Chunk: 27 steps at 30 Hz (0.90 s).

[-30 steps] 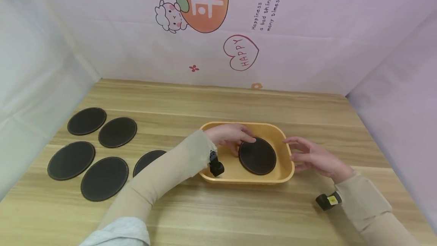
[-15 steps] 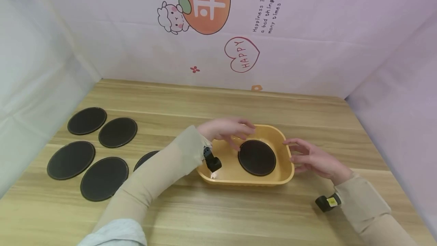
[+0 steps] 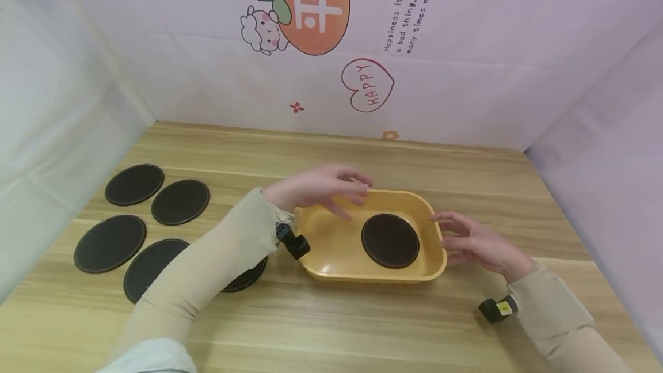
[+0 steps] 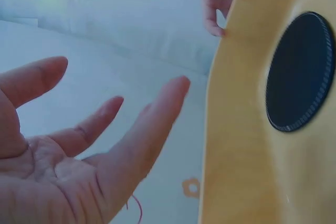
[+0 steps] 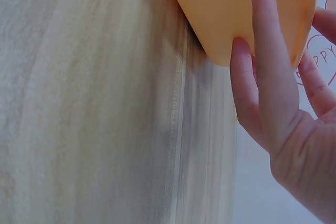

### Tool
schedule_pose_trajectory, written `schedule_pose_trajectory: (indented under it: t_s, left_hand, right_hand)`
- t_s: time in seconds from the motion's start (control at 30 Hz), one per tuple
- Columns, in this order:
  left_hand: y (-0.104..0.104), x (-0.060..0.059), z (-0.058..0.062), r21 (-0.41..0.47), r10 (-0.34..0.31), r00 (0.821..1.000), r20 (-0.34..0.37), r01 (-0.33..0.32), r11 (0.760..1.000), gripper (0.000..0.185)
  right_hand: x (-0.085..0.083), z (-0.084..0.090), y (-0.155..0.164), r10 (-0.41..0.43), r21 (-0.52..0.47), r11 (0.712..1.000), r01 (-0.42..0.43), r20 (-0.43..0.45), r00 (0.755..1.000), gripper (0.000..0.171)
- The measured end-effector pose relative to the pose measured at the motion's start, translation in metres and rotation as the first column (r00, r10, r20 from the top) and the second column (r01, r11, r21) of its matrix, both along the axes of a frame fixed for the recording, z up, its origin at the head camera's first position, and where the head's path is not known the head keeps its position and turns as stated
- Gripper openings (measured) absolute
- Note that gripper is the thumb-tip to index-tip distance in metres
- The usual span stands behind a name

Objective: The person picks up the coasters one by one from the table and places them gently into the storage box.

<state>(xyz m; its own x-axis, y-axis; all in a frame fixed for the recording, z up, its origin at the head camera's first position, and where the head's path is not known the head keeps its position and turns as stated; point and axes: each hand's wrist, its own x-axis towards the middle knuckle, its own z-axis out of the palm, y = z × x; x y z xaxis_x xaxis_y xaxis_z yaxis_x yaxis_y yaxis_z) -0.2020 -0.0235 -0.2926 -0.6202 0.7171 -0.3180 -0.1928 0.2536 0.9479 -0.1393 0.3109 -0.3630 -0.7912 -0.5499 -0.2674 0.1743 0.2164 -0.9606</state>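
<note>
Yellow plastic makes up the tray [image 3: 331, 246], which sits on the wooden surface [image 3: 362, 327] with one black disc [image 3: 390, 240] lying flat on its floor, toward the right end. The left hand [image 3: 321, 189] hovers above the tray's far-left rim; its grip is slack, fingers spread and nearly straight, holding nothing, as the left wrist view confirms with an empty palm [image 4: 58, 166] beside the tray wall [image 4: 236, 129]. The right hand [image 3: 473, 240] stands at the tray's right end, its grip loose too, fingers straight and laid against the outer wall [image 5: 247, 9] rather than curled round it.

Five more discs lie on the surface to the left: two at the back [image 3: 134, 184] [image 3: 180, 201], one further forward [image 3: 109, 243], one [image 3: 150, 266] partly behind the left sleeve [image 3: 207, 269], and one [image 3: 246, 278] mostly hidden under that sleeve, just beside the tray.

By the look of it, one disc is in and the left hand is free above the tray, so the step in hand seems to be the release. The next move would likely call for reaching left to the nearest disc under the forearm, and prising its thin edge off the flat surface to get a pinch, while the right hand steadies the tray.
</note>
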Motion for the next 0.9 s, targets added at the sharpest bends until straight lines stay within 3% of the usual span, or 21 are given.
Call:
schedule_pose_trajectory:
  t_s: [0.2, 0.43, 0.67, 0.9]
  left_hand:
    - [-0.024, 0.005, -0.009, 0.005, -0.005, 0.999, -0.032, 0.005, 1.0, 0.046]
    - [-0.054, 0.015, -0.015, 0.011, 0.066, 0.997, -0.035, -0.065, 0.998, 0.045]
    - [-0.08, 0.017, -0.024, 0.01, 0.123, 0.992, -0.024, -0.122, 0.992, 0.046]
    - [-0.108, 0.018, -0.037, -0.045, 0.127, 0.988, -0.093, -0.132, 0.99, 0.047]
  right_hand:
    - [0.001, -0.002, 0.001, 0.009, -0.005, 1.0, -0.009, -0.002, 1.0, 0.04]
    - [0.001, -0.002, 0.0, 0.0, 0.005, 1.0, 0.0, -0.002, 1.0, 0.04]
    - [0.001, -0.002, 0.0, 0.001, -0.004, 1.0, -0.001, -0.006, 1.0, 0.04]
    - [0.0, -0.003, 0.0, -0.003, 0.006, 1.0, 0.003, -0.008, 1.0, 0.04]
